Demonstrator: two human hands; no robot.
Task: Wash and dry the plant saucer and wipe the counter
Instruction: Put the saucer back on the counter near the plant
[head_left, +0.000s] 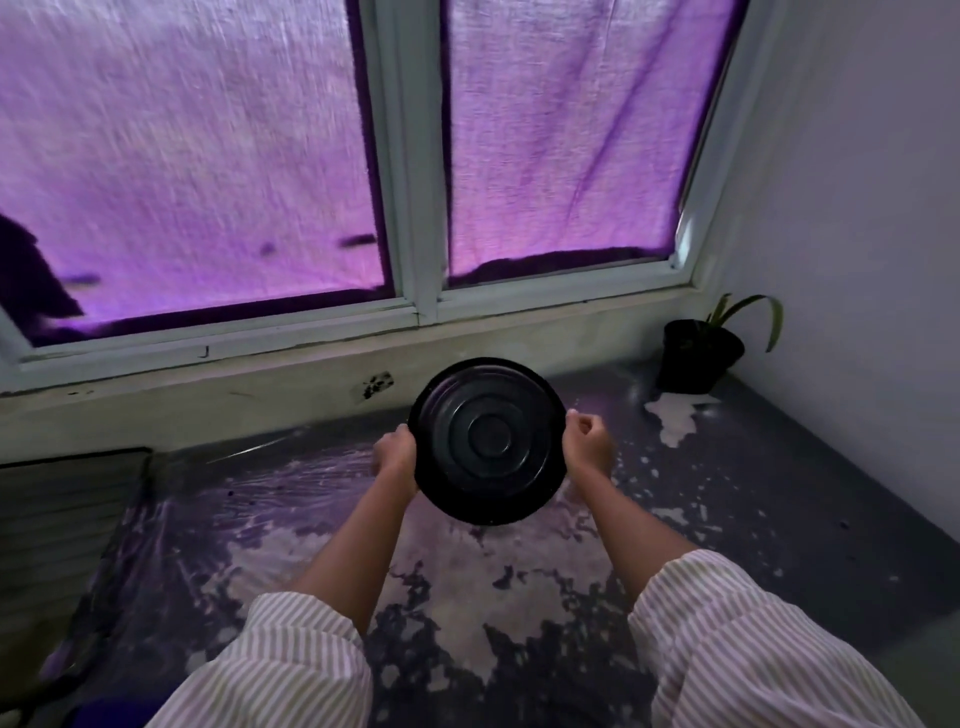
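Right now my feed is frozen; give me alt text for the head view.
The left hand and right hand grip a round black plastic saucer by opposite rims above a grey counter blotched with pale patches. A black plant pot stands in the far right corner.

Both forearms reach fwd, bare below the pale striped sleeves (727, 623). The left hand (396, 454) grips the left rim of the round black plastic plant saucer (485, 439), held up & tilted. The right hand (587, 441), fingers curled, seems to pinch the right rim w/ the thumb.
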